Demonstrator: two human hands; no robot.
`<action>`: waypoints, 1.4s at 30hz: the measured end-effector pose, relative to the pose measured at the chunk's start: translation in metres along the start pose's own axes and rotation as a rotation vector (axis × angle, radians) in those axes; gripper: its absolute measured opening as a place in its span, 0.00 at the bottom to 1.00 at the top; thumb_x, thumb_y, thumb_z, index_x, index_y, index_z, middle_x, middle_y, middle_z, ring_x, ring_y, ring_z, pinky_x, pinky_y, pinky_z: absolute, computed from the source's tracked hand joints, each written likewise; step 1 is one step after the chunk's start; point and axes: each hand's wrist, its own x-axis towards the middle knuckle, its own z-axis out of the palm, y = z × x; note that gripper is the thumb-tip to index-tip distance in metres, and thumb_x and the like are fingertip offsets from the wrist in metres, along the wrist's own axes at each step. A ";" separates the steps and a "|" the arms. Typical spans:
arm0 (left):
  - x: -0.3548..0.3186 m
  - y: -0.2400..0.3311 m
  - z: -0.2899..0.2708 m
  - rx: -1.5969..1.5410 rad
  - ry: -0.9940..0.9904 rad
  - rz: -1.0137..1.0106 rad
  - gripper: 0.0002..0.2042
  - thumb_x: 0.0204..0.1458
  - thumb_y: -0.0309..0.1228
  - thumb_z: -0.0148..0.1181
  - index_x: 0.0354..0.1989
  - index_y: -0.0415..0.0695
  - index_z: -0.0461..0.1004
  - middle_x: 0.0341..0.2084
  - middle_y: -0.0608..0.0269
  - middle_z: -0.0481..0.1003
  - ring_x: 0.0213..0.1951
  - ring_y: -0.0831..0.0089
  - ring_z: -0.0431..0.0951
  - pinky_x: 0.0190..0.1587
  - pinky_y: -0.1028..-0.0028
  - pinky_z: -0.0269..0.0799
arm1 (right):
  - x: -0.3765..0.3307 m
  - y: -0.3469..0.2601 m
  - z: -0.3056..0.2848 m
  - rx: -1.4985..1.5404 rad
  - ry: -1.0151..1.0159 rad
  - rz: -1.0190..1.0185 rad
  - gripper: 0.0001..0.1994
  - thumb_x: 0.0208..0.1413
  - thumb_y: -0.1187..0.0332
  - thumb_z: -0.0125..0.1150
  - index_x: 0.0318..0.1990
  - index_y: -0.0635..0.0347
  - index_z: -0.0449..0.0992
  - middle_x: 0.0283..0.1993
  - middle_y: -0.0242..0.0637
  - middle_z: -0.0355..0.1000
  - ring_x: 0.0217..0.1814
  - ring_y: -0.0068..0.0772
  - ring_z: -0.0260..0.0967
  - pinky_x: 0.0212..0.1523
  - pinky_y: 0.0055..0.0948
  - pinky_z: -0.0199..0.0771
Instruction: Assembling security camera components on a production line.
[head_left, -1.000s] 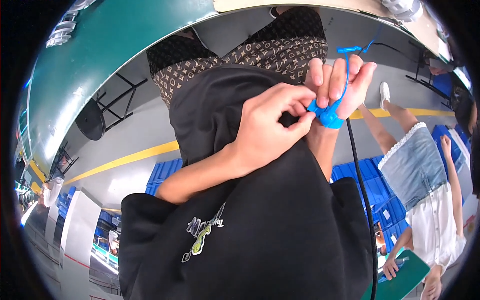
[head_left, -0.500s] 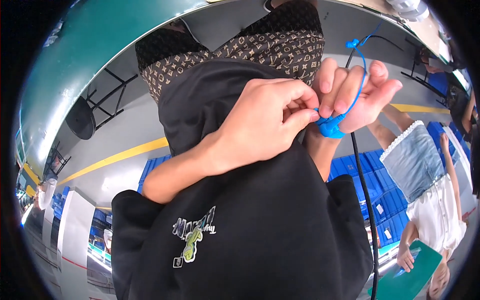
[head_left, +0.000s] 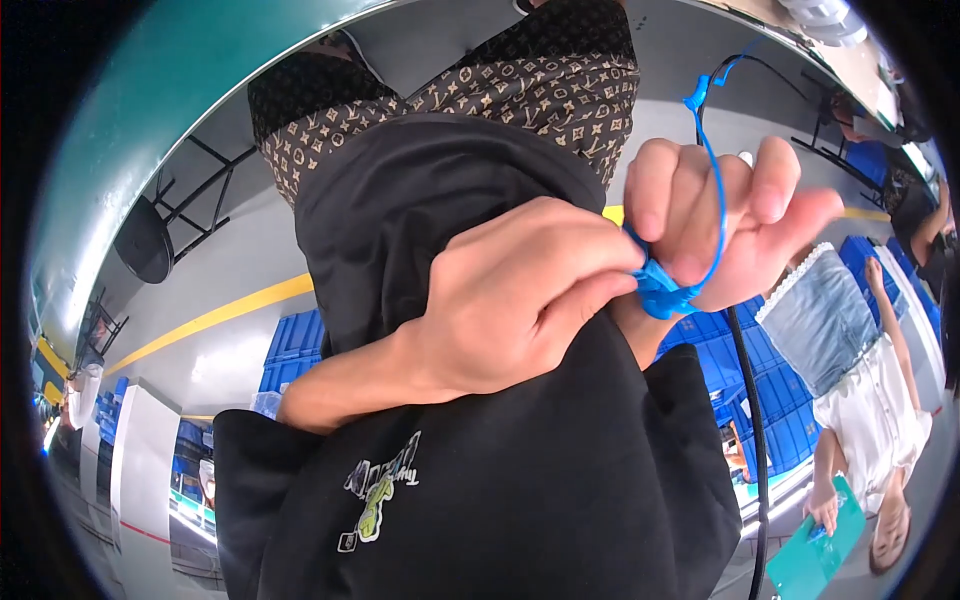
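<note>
A blue wrist strap with a thin blue cord goes around my right wrist. My left hand reaches across from the left, thumb and forefinger pinched on the strap's edge. My right hand is turned palm up, its fingers loosely curled and apart, with nothing visible gripped in it. From the strap, the cord loops up in front of the right fingers to a small blue clip-like piece. What lies right between my left fingertips is hidden.
A green table edge curves along the upper left. A black stool stands beneath it. A black cable hangs at my right. Behind are blue crates and a person in white holding a green board.
Both hands have moved slightly downward in the view, still together at the strap. My right fingers have shifted, and the cord's loop has moved with them. The green board has changed its angle.
</note>
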 end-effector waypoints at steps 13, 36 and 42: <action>0.015 -0.012 -0.006 -0.008 -0.216 0.061 0.14 0.36 0.23 0.68 0.34 0.37 0.76 0.32 0.58 0.71 0.31 0.71 0.73 0.32 0.76 0.69 | -0.004 0.005 -0.004 0.389 0.391 0.086 0.27 0.65 0.54 0.20 0.35 0.56 0.72 0.11 0.32 0.60 0.05 0.28 0.46 0.23 0.31 0.64; 0.006 0.008 0.001 -0.651 -0.195 -0.873 0.13 0.43 0.14 0.60 0.39 0.31 0.71 0.32 0.60 0.73 0.34 0.79 0.75 0.38 0.82 0.72 | -0.005 -0.008 -0.015 -0.065 0.039 -0.178 0.28 0.62 0.45 0.24 0.41 0.57 0.70 0.15 0.35 0.64 0.11 0.26 0.56 0.26 0.34 0.64; 0.000 0.001 0.012 -0.270 -0.085 -0.440 0.12 0.39 0.13 0.60 0.35 0.34 0.70 0.29 0.60 0.72 0.30 0.80 0.74 0.31 0.82 0.71 | -0.005 -0.007 -0.018 0.001 0.015 -0.168 0.28 0.61 0.44 0.27 0.41 0.57 0.70 0.18 0.36 0.65 0.14 0.28 0.58 0.31 0.35 0.63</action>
